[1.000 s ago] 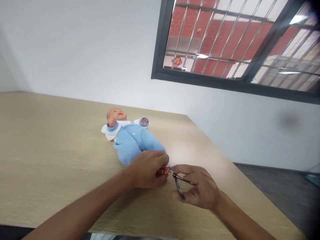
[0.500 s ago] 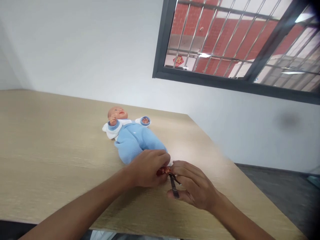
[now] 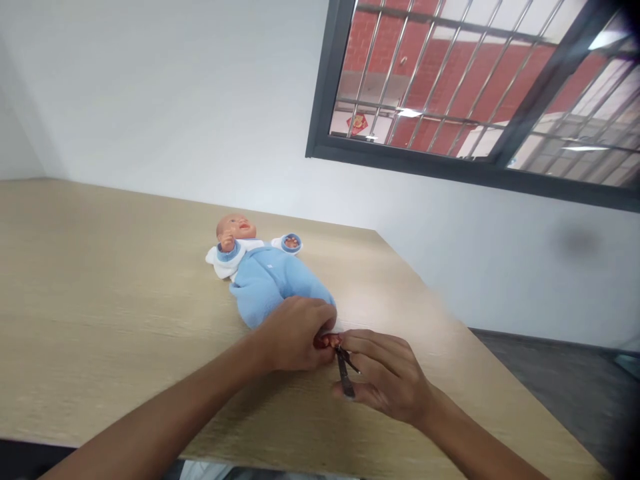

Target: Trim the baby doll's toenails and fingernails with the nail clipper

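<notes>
A baby doll in light-blue and white clothes lies on its back, its head toward the wall. My left hand is closed around one of the doll's feet, and the small toes show past my fingers. In my right hand is a nail clipper, gripped between thumb and fingers, its lever standing apart from the body. The clipper's jaw end is right at the toes; whether it touches them I cannot tell. My left hand hides the doll's other foot.
The doll rests on a light wood table, whose right edge slants down toward me. Behind it stands a white wall with a barred, dark-framed window. Beyond the right edge is a dark floor.
My right hand has shifted very slightly, and the nail clipper's free end has swung a little to the left. My left hand still holds the foot, and the doll lies as before.
</notes>
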`<state>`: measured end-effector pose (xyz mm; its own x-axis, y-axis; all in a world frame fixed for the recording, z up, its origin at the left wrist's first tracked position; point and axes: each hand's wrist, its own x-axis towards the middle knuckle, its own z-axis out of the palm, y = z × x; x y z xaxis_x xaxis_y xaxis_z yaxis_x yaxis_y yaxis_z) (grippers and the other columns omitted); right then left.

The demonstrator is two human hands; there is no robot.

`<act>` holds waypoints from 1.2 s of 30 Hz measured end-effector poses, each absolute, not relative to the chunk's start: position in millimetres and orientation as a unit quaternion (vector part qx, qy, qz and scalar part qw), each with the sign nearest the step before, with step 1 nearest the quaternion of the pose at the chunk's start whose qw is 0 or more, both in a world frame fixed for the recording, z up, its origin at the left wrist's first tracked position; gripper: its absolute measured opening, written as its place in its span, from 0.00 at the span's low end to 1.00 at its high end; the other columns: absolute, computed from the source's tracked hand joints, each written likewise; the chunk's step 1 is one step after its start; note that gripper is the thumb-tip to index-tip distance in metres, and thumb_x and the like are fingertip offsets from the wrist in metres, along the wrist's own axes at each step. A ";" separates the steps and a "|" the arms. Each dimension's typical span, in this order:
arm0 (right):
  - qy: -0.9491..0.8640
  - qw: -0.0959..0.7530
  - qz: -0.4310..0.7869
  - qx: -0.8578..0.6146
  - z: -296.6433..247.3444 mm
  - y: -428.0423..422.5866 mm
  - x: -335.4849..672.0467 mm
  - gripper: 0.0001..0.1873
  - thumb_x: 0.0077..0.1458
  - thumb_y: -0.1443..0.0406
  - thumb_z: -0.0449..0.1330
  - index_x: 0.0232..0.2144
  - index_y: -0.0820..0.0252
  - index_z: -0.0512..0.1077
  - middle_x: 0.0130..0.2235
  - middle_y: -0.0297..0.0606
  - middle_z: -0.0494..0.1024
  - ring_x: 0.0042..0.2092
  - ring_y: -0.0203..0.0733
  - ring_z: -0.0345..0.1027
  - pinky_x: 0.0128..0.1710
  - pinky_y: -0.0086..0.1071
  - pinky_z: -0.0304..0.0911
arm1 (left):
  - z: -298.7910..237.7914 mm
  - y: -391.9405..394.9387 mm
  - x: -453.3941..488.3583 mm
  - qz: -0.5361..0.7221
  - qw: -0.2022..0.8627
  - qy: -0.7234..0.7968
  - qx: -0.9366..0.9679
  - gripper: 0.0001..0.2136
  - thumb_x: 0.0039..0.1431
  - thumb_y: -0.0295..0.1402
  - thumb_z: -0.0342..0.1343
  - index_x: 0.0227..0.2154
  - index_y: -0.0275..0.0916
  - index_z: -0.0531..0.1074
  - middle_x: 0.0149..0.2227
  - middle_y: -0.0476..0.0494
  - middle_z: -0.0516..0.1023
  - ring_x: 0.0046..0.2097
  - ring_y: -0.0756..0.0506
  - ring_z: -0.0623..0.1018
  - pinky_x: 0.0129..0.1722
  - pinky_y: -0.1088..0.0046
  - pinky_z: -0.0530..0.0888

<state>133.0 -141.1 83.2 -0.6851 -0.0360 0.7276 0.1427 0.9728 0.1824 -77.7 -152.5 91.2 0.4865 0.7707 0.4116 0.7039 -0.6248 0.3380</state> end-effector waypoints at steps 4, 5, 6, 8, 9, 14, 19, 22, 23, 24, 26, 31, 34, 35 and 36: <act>-0.909 0.386 -0.155 -0.027 84.8 -144.5 131.4 0.13 0.61 0.59 0.62 0.38 0.65 0.70 0.36 0.46 0.80 0.44 0.48 0.77 0.38 0.35 0.75 | 90.6 -152.0 -77.8 0.275 0.066 0.429 0.858 0.07 0.47 0.34 0.56 0.27 0.40 0.63 0.27 0.53 0.71 0.27 0.50 0.65 0.26 0.71 0.55; -0.908 0.385 -0.162 -0.024 85.1 -145.4 131.0 0.12 0.61 0.60 0.63 0.38 0.65 0.70 0.36 0.46 0.80 0.44 0.49 0.77 0.37 0.36 0.75 | 90.5 -152.0 -77.9 0.274 0.067 0.428 0.859 0.07 0.48 0.34 0.56 0.27 0.40 0.63 0.27 0.53 0.71 0.27 0.50 0.65 0.26 0.71 0.55; -0.907 0.385 -0.167 -0.022 85.3 -146.3 130.6 0.11 0.60 0.61 0.63 0.37 0.65 0.70 0.36 0.46 0.80 0.44 0.49 0.77 0.37 0.36 0.75 | 90.4 -151.9 -78.0 0.272 0.067 0.427 0.860 0.07 0.48 0.34 0.56 0.27 0.40 0.63 0.28 0.53 0.71 0.27 0.50 0.65 0.26 0.71 0.55; -0.907 0.383 -0.173 -0.016 85.9 -147.8 129.9 0.09 0.60 0.64 0.64 0.36 0.65 0.70 0.36 0.47 0.80 0.45 0.50 0.77 0.37 0.36 0.75 | 90.7 -151.9 -78.5 0.268 0.064 0.423 0.863 0.07 0.50 0.34 0.56 0.27 0.40 0.63 0.28 0.52 0.71 0.27 0.50 0.65 0.26 0.71 0.56; -0.907 0.383 -0.173 -0.014 86.2 -148.5 129.5 0.08 0.59 0.65 0.64 0.35 0.66 0.70 0.36 0.47 0.80 0.44 0.51 0.77 0.36 0.37 0.75 | 90.9 -152.0 -78.9 0.266 0.062 0.420 0.865 0.07 0.50 0.34 0.55 0.28 0.40 0.63 0.28 0.52 0.71 0.27 0.50 0.65 0.26 0.71 0.56; -0.908 0.383 -0.168 -0.024 86.8 -149.2 128.8 0.08 0.61 0.64 0.62 0.37 0.66 0.71 0.36 0.47 0.80 0.43 0.49 0.77 0.36 0.35 0.75 | 93.2 -153.0 -79.9 0.235 0.042 0.408 0.881 0.10 0.48 0.37 0.58 0.30 0.40 0.63 0.30 0.52 0.70 0.29 0.49 0.66 0.27 0.70 0.58; -0.908 0.381 -0.171 -0.024 85.8 -148.2 129.3 0.12 0.59 0.62 0.65 0.39 0.67 0.71 0.37 0.47 0.80 0.44 0.49 0.77 0.35 0.34 0.75 | 96.2 -154.3 -79.6 0.234 -0.056 0.423 0.874 0.20 0.43 0.45 0.61 0.36 0.39 0.66 0.40 0.42 0.71 0.43 0.40 0.69 0.42 0.62 0.65; -0.914 0.368 -0.168 -0.025 85.6 -148.4 130.1 0.13 0.59 0.63 0.64 0.41 0.68 0.71 0.39 0.49 0.80 0.46 0.50 0.76 0.37 0.36 0.75 | 96.4 -154.3 -82.3 0.243 -0.089 0.445 0.857 0.27 0.41 0.47 0.61 0.44 0.39 0.67 0.50 0.36 0.68 0.51 0.35 0.67 0.50 0.54 0.63; -0.915 0.366 -0.167 -0.024 85.4 -148.5 130.4 0.13 0.59 0.63 0.64 0.41 0.68 0.71 0.39 0.50 0.80 0.46 0.50 0.76 0.37 0.36 0.75 | 96.1 -154.2 -83.6 0.240 -0.091 0.444 0.858 0.28 0.42 0.48 0.61 0.46 0.39 0.67 0.53 0.36 0.67 0.54 0.33 0.65 0.52 0.53 0.62; -0.915 0.366 -0.166 -0.022 85.1 -148.5 130.7 0.12 0.58 0.63 0.65 0.41 0.68 0.71 0.39 0.50 0.80 0.46 0.51 0.76 0.37 0.37 0.75 | 95.8 -154.0 -84.9 0.235 -0.091 0.439 0.862 0.29 0.42 0.49 0.61 0.47 0.40 0.67 0.55 0.36 0.66 0.57 0.32 0.63 0.54 0.52 0.61; -0.914 0.369 -0.168 -0.021 84.0 -148.6 131.0 0.11 0.58 0.64 0.65 0.39 0.67 0.71 0.39 0.50 0.80 0.46 0.51 0.76 0.37 0.37 0.75 | 95.3 -153.8 -87.0 0.221 -0.085 0.428 0.872 0.32 0.41 0.51 0.62 0.49 0.41 0.67 0.58 0.36 0.64 0.60 0.31 0.60 0.56 0.51 0.60; -0.914 0.359 -0.186 -0.025 82.3 -148.8 130.7 0.05 0.60 0.68 0.62 0.37 0.64 0.71 0.39 0.48 0.81 0.47 0.50 0.76 0.38 0.36 0.75 | 95.5 -153.9 -88.5 0.197 -0.082 0.425 0.880 0.39 0.35 0.53 0.66 0.51 0.41 0.66 0.61 0.35 0.61 0.62 0.29 0.59 0.58 0.50 0.59; -0.912 0.371 -0.172 -0.036 83.5 -148.9 130.6 0.09 0.59 0.64 0.63 0.39 0.65 0.71 0.38 0.47 0.81 0.45 0.49 0.77 0.37 0.35 0.75 | 95.4 -154.4 -88.0 0.193 -0.082 0.426 0.880 0.39 0.35 0.53 0.67 0.52 0.41 0.66 0.61 0.34 0.61 0.62 0.29 0.58 0.58 0.50 0.60; -0.911 0.376 -0.165 -0.040 83.9 -148.7 130.9 0.11 0.59 0.62 0.64 0.40 0.65 0.71 0.37 0.47 0.81 0.44 0.48 0.77 0.37 0.35 0.75 | 95.2 -154.5 -87.9 0.193 -0.082 0.426 0.880 0.39 0.35 0.53 0.67 0.52 0.41 0.66 0.61 0.34 0.61 0.63 0.29 0.58 0.57 0.50 0.60; -0.911 0.379 -0.161 -0.042 84.2 -148.4 131.3 0.12 0.59 0.61 0.64 0.40 0.65 0.71 0.37 0.47 0.81 0.44 0.47 0.77 0.37 0.34 0.75 | 95.0 -154.6 -87.9 0.192 -0.082 0.426 0.880 0.39 0.35 0.52 0.67 0.52 0.41 0.66 0.62 0.34 0.61 0.63 0.29 0.57 0.57 0.50 0.60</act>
<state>131.3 -148.4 84.2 -0.7096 -0.0443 0.7032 0.1988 0.9449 0.2602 -87.9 -154.6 95.0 0.5626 0.7188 0.4084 0.7819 -0.6231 0.0196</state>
